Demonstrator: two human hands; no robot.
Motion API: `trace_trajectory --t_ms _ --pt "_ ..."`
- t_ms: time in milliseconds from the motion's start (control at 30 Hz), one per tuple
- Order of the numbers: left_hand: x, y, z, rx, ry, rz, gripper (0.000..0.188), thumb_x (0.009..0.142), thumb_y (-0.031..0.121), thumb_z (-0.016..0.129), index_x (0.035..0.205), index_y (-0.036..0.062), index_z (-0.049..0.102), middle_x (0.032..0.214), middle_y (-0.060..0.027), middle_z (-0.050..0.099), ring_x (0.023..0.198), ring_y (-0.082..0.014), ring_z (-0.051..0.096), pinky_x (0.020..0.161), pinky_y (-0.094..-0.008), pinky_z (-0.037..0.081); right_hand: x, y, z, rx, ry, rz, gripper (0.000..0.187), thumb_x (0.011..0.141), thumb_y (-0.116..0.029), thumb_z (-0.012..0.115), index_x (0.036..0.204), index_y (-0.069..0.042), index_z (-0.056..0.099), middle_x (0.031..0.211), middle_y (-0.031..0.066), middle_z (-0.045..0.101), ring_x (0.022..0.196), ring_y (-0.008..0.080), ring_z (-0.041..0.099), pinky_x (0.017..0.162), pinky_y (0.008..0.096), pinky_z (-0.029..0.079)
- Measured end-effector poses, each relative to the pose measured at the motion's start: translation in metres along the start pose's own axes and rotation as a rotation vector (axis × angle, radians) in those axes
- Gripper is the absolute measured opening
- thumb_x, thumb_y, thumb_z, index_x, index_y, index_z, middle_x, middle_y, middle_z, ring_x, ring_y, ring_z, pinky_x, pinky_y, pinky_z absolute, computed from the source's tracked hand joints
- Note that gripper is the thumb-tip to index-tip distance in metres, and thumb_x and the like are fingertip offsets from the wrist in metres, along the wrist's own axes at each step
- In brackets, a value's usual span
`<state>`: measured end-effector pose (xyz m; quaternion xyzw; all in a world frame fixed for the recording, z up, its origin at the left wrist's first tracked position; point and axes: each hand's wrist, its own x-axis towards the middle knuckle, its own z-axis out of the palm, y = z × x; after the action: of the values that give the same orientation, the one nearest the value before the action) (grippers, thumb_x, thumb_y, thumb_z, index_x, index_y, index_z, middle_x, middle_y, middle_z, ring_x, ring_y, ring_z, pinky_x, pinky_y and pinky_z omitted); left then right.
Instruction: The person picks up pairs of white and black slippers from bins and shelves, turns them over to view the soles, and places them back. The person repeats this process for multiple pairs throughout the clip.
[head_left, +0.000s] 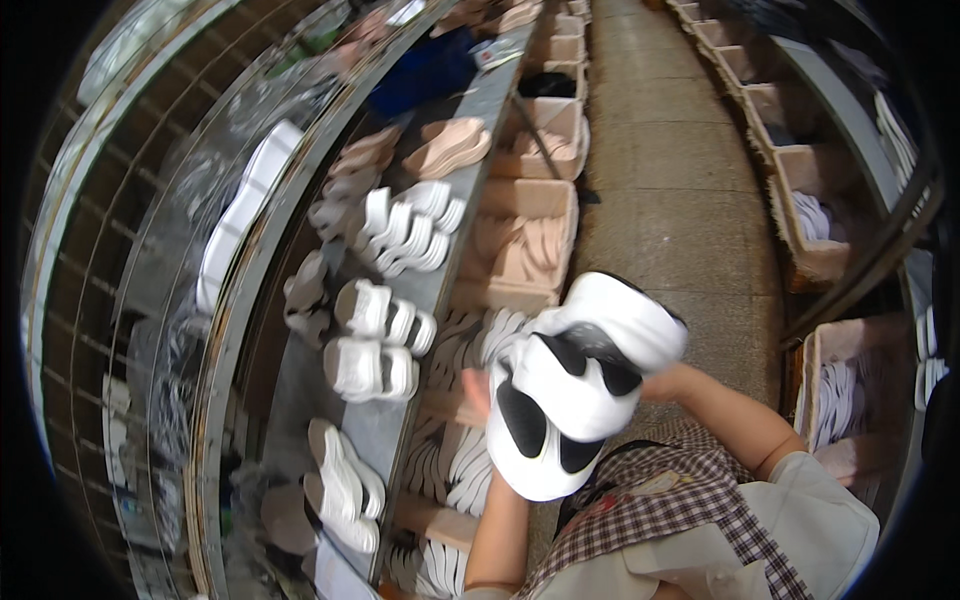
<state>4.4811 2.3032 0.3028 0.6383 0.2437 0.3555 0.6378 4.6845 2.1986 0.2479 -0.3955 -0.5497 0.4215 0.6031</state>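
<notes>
In front of my body I hold a bunch of white shoe soles [575, 400] with black patches, overlapping one another. My left hand [477, 392] grips their left side; only some fingers show, slightly blurred, and the rest is behind the soles. At the right side, my right hand [658, 384] holds the same bunch, its fingers mostly hidden beneath it. Left of my hands, paired white soles [362, 368] stand at the edge of a grey metal shelf [345, 425]. More white soles [345, 485] lie on it nearer to me.
Beneath the shelf edge runs a row of pinkish bins [520, 295] filled with soles. Farther along the shelf are pink soles [448, 146] and a blue bin [425, 72]. A tiled aisle [680, 170] stretches ahead, with more bins [800, 225] along its right side.
</notes>
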Motion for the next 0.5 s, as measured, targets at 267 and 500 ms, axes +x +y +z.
trace_trajectory --t_ms 267,500 --pt "0.001 0.014 0.010 -0.698 0.069 -0.294 0.040 0.098 0.019 0.043 0.131 -0.0012 0.043 0.121 -0.0120 0.057 0.106 -0.0205 0.058 0.088 -0.0295 0.050 0.005 -0.024 0.004 0.182 0.074 0.185 0.045 0.099 -0.029 0.035 0.130 0.000 0.048 0.146 0.0140 0.034 0.126 0.0265 0.043 0.105 0.0417 0.034" --pt "-0.001 -0.004 0.012 -0.461 0.112 -0.330 0.047 0.097 0.032 0.042 0.133 0.0010 0.038 0.120 -0.0143 0.055 0.106 -0.0220 0.058 0.083 -0.0299 0.053 -0.002 -0.024 0.029 0.565 0.232 0.517 0.055 0.082 -0.031 0.060 0.123 0.000 0.039 0.117 0.0162 0.046 0.110 0.0245 0.047 0.095 0.0388 0.038"
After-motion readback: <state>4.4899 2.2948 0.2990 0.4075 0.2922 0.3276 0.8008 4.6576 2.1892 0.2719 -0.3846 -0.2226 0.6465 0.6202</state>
